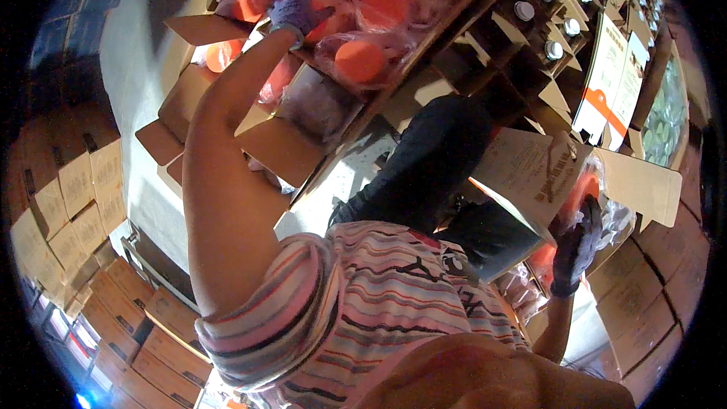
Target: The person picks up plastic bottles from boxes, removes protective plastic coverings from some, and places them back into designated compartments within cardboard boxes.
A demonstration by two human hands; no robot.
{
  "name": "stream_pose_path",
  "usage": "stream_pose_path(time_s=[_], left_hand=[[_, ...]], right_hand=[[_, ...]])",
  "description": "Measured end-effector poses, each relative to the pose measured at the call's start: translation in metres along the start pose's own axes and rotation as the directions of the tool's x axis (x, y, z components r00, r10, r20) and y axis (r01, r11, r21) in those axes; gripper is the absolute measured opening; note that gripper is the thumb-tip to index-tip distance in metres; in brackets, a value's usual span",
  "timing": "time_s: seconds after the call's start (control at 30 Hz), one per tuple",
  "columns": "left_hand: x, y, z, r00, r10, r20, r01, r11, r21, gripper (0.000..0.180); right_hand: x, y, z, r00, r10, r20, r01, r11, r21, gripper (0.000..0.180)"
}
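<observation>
My left hand [294, 14], in a bluish-purple glove, reaches into an open cardboard carton [454, 0] with its fingers spread. It touches the clear plastic around the containers with round orange lids; one orange lid [382, 7] shows just to its right, another orange lid [250, 4] to its left. At the lower right my right hand [577, 250], in a dark glove, is closed against a plastic-wrapped orange-red container [583, 189] in a second open carton [644, 185]. Its fingertips are partly hidden by the container and wrap.
A divided carton [485, 53] holding dark bottles with white caps [524, 10] stands at the upper right. Raised carton flaps [284, 151] jut out below my left forearm. Stacked cardboard boxes [76, 182] line the left side, with more boxes [636, 303] at the right.
</observation>
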State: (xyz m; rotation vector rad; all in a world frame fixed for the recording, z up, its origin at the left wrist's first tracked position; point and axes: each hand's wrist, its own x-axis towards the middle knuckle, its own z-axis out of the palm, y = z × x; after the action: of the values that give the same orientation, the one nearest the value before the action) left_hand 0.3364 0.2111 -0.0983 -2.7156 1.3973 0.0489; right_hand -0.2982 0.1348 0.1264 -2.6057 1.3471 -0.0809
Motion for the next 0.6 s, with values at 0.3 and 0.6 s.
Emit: stream_pose_path(time_s=[0.3,0.6], left_hand=[[0.052,0.035,0.065,0.948,0.243,0.207,-0.280,0.944,0.176,0.039],[0.124,0.070,0.025,0.971,0.121,0.205,-0.163,0.966,0.199,0.030]], right_hand=[[0.005,-0.006,0.001,0.994,0.106,0.007,-0.106,0.988,0.114,0.045],[0.002,-0.011,0.003,0.996,0.057,-0.062,-0.058,0.998,-0.027,0.039]])
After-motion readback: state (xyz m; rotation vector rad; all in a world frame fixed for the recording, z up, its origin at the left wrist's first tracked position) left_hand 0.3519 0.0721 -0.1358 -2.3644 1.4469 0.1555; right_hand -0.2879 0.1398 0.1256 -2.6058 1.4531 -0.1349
